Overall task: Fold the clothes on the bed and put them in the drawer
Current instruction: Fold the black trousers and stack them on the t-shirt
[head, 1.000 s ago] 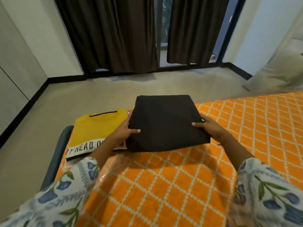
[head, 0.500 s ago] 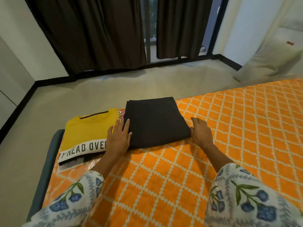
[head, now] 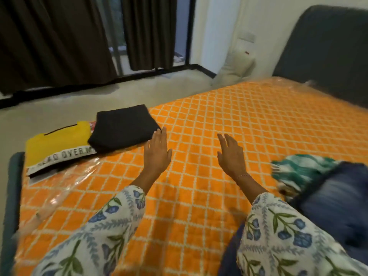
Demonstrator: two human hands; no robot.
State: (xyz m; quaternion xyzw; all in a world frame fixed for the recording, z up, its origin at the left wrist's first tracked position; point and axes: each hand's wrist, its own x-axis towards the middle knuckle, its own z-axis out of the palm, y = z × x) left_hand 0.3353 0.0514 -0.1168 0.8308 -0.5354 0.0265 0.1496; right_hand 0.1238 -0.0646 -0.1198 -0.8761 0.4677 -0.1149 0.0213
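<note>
Now both hands, the left hand (head: pixel 158 151) and right hand (head: pixel 231 156), are held flat with fingers apart, gripping nothing. Folded black garment (head: pixel 123 127) lies far left beside the yellow shirt (head: pixel 57 143); unfolded clothes (head: pixel 318 186) at near right could be overlooked or the stack toppled if brushed.
</note>
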